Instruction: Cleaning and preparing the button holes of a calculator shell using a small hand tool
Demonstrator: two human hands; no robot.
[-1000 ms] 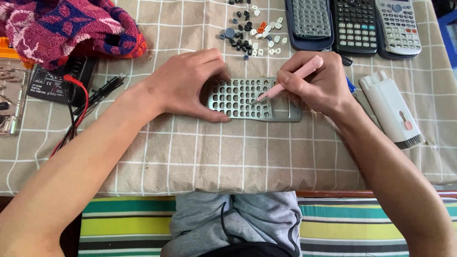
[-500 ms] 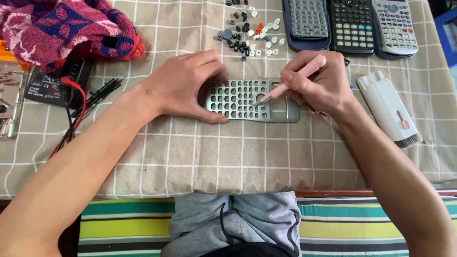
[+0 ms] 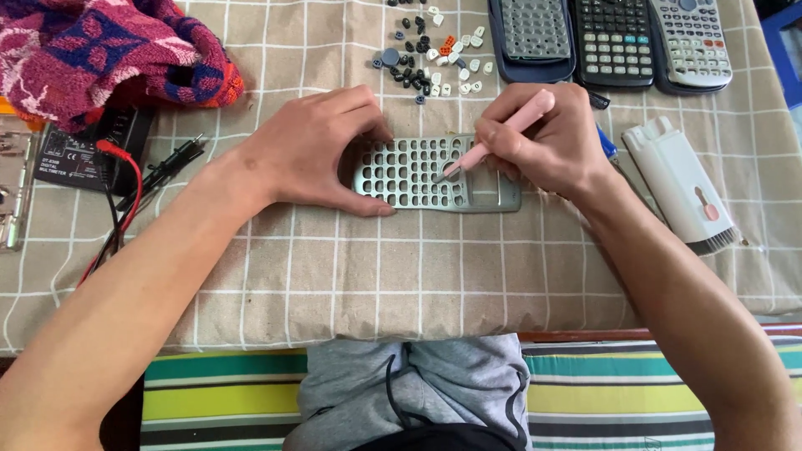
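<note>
The grey calculator cover (image 3: 434, 175) looks thin, light and bendy. The left hand (image 3: 313, 154) presses its end flat. The right hand (image 3: 547, 138) pinches a pink tool (image 3: 501, 134).

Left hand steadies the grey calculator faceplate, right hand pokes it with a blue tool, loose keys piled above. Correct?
Not quite: the head view shows the tool in the right hand is pink, not blue. The left hand does steady the grey faceplate, and loose keys lie above it.
</note>
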